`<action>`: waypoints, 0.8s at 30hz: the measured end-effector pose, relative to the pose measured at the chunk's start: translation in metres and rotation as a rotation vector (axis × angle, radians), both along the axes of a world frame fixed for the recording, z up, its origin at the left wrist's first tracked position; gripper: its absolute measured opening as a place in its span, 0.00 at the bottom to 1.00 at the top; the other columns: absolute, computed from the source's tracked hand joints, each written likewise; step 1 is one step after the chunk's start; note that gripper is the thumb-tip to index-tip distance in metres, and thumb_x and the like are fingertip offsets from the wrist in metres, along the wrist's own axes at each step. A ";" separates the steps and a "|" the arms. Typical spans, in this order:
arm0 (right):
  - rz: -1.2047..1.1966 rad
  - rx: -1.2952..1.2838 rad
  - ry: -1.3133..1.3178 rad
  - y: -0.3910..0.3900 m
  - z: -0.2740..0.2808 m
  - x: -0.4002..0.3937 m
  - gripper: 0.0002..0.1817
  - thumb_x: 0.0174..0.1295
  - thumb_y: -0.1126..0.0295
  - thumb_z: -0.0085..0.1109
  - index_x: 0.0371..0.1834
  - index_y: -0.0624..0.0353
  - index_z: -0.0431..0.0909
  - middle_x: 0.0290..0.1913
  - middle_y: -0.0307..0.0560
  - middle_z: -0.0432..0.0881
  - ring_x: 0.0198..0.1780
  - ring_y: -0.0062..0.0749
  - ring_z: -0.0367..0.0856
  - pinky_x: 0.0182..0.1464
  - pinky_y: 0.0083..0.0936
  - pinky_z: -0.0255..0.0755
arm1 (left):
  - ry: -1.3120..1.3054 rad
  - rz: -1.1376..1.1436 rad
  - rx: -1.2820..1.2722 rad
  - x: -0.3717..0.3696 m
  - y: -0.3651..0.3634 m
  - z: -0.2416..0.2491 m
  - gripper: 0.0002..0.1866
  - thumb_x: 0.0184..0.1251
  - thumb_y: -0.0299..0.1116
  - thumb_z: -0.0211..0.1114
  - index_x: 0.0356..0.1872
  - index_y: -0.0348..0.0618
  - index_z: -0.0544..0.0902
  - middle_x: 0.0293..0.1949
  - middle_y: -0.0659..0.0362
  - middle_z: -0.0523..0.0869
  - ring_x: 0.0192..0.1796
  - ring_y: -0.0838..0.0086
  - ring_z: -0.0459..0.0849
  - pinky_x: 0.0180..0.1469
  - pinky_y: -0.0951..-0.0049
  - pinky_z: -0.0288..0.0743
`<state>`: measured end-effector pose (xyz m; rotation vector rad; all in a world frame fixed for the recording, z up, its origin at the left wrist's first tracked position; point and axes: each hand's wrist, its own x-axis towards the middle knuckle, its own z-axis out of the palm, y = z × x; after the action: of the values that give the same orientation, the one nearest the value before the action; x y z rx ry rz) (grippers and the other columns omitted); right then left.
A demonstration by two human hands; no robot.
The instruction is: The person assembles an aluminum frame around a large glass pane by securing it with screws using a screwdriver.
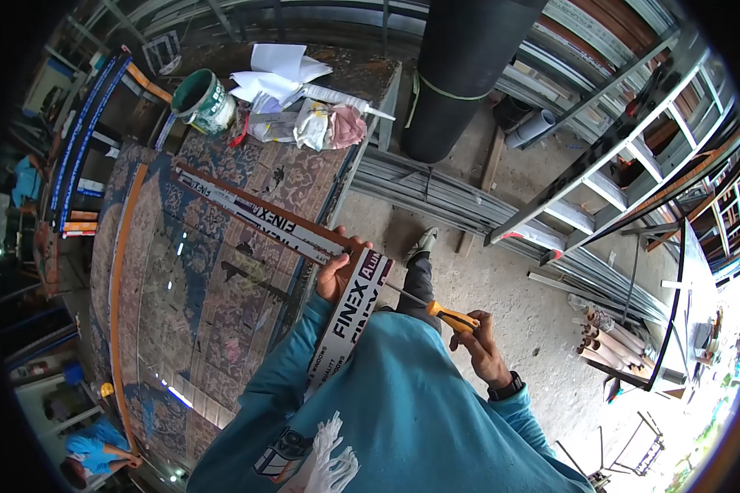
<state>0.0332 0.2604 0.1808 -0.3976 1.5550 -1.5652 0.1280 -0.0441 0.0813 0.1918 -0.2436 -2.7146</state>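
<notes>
My left hand (337,269) is wrapped round the corner of a brown aluminium frame (355,308), whose faces carry white film printed "FINEX". One length of the frame reaches out over the carpet-topped worktable (238,320); the other comes back against my body. In my right hand (483,355) is a screwdriver (452,317) with a yellow and black handle. Its shaft points left at the side of the frame near the corner. Whether the tip sits in a screw cannot be made out.
A green bucket (204,103), papers (275,74) and a sealant tube (345,100) lie at the table's far end. A big black cylinder (460,74), metal lengths (436,187) and a ladder (592,193) are beyond and right. Another person (99,448) is at lower left.
</notes>
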 end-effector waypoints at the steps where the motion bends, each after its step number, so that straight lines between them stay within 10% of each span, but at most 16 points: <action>1: 0.096 0.079 0.145 0.000 0.002 0.000 0.18 0.76 0.62 0.42 0.56 0.63 0.53 0.41 0.48 0.71 0.40 0.29 0.75 0.46 0.28 0.72 | 0.001 -0.004 0.004 -0.001 0.001 -0.001 0.26 0.67 0.23 0.49 0.67 0.54 0.64 0.56 0.56 0.75 0.67 0.58 0.71 0.67 0.42 0.70; 6: 0.020 0.339 0.251 -0.005 -0.007 -0.004 0.32 0.75 0.42 0.35 0.46 0.67 0.67 0.14 0.44 0.74 0.15 0.24 0.69 0.23 0.23 0.67 | -0.032 0.003 -0.028 0.002 0.000 0.005 0.25 0.65 0.22 0.52 0.62 0.55 0.67 0.53 0.57 0.75 0.65 0.60 0.72 0.67 0.43 0.70; 11: 0.053 0.385 -0.081 -0.014 -0.008 -0.004 0.33 0.74 0.40 0.32 0.42 0.65 0.70 0.15 0.44 0.74 0.15 0.26 0.69 0.24 0.23 0.68 | -0.021 0.021 -0.041 0.001 -0.003 0.010 0.26 0.64 0.21 0.52 0.62 0.54 0.66 0.53 0.56 0.75 0.65 0.60 0.72 0.66 0.44 0.73; 13: -0.570 0.042 -0.295 -0.035 -0.010 0.016 0.37 0.73 0.37 0.30 0.36 0.65 0.73 0.15 0.44 0.73 0.15 0.25 0.68 0.23 0.23 0.67 | -0.022 0.018 -0.099 0.001 -0.003 0.015 0.27 0.63 0.19 0.53 0.62 0.54 0.65 0.53 0.56 0.75 0.64 0.59 0.72 0.64 0.46 0.75; 18: 0.007 0.436 -0.224 -0.013 0.005 -0.007 0.31 0.75 0.44 0.34 0.38 0.64 0.72 0.24 0.49 0.74 0.29 0.32 0.76 0.37 0.30 0.71 | -0.017 0.026 -0.104 0.000 -0.003 0.007 0.27 0.63 0.19 0.53 0.62 0.52 0.65 0.53 0.56 0.74 0.65 0.60 0.72 0.64 0.47 0.76; 24: -0.305 -0.012 -0.409 -0.021 -0.013 0.010 0.32 0.75 0.41 0.34 0.49 0.64 0.71 0.28 0.48 0.77 0.31 0.31 0.76 0.41 0.26 0.71 | -0.013 0.017 -0.098 0.001 -0.004 0.010 0.26 0.64 0.20 0.53 0.62 0.55 0.66 0.54 0.57 0.75 0.66 0.62 0.72 0.65 0.46 0.76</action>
<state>0.0433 0.2394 0.1680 0.1589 1.3259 -1.7542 0.1287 -0.0479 0.0914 0.1829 -0.3763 -2.6775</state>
